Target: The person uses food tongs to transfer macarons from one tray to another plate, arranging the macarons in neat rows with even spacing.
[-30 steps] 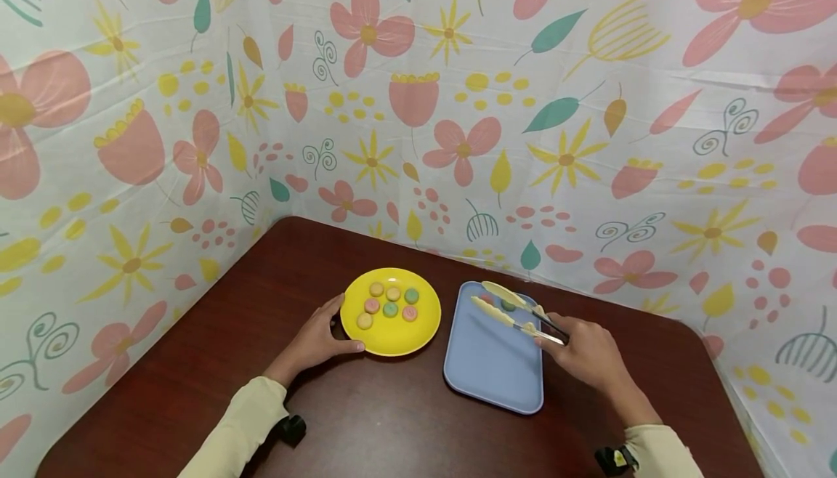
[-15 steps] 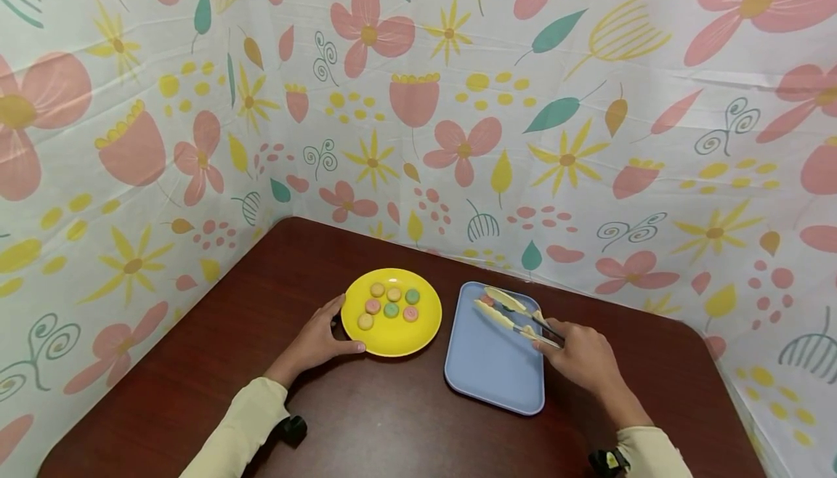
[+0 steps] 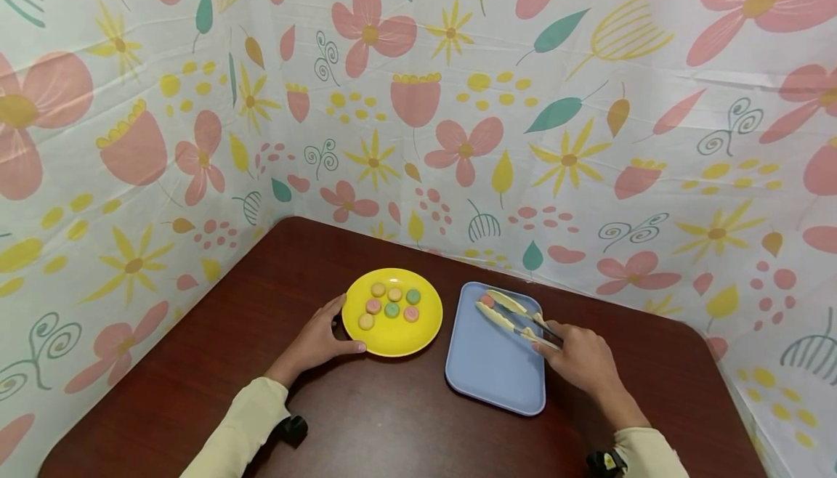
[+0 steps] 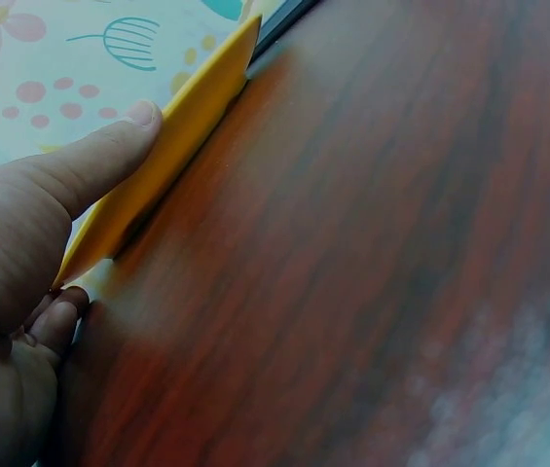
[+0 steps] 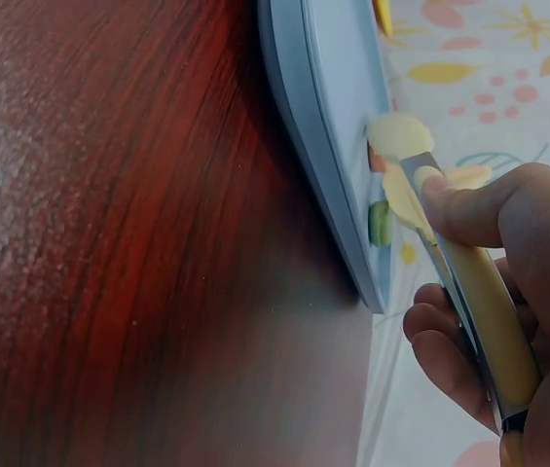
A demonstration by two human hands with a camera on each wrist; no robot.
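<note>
My left hand [image 3: 320, 336] holds the rim of a round yellow plate [image 3: 418, 336], thumb along its near edge and fingers round its left side. Small pink, yellow and green macarons [image 3: 394, 294] lie spread on that plate. In my right hand [image 3: 582, 358] is a pair of tongs [image 3: 516, 316] with cream tips and metal arms, reaching over the far end of a blue tray [image 3: 493, 369]. Between the tong tips sits a pink macaron [image 3: 487, 301]. A green macaron [image 5: 380, 224] shows on the tray in the right wrist view; the tongs hide it in the head view.
Plate and tray stand side by side on a dark red-brown wooden table [image 3: 379, 427], a narrow gap between them. A floral-printed cloth [image 3: 458, 100] hangs behind the table's far and left edges.
The tongs have lowered and come in slightly closer round the pink macaron at the tray's far end. My left hand and the plate have stayed in place.
</note>
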